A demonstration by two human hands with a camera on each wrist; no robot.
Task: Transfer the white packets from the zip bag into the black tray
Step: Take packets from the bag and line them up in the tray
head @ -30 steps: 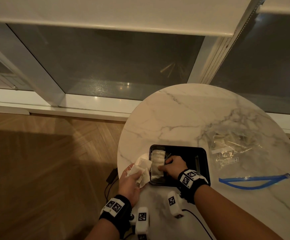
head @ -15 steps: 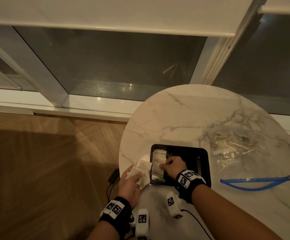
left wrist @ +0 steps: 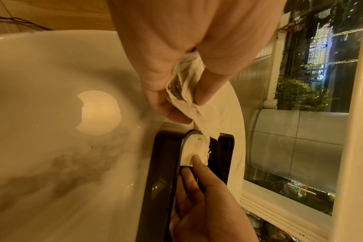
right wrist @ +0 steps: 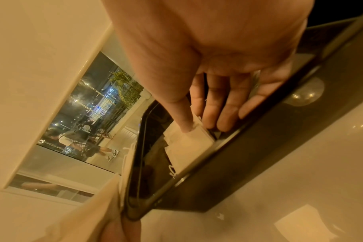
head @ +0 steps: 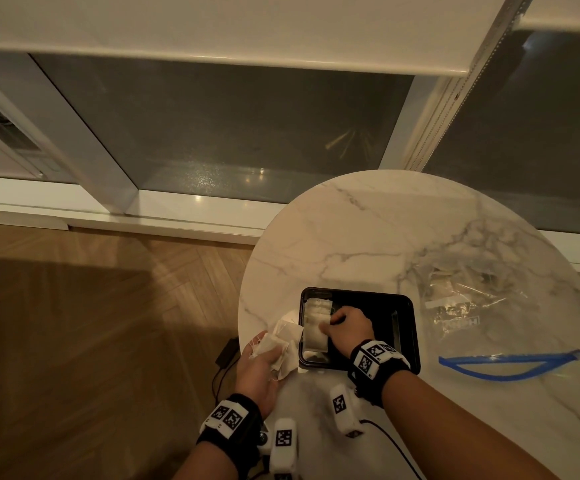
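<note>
From the head view, a bunch of white packets (head: 283, 344) is held crumpled in the left hand (head: 259, 374) beside the black tray (head: 406, 336), while the right hand (head: 349, 323) rests on packets laid along the tray's left side. The bunch could spill onto the tabletop (head: 368, 237) — too many are held at once. One tray and one zip bag (head: 489, 327) are counted; a few packets seem to remain in the bag, though the number cannot be told.

In the left wrist view, the left fingers (left wrist: 162, 91) are seen curled round several packets (left wrist: 184, 88), their threads dangling onto the tray — a snag is possible.

In the right wrist view, a packet (right wrist: 189, 144) is pinched between the right thumb and fingers (right wrist: 222, 104); neighbours could be dragged askew.
</note>
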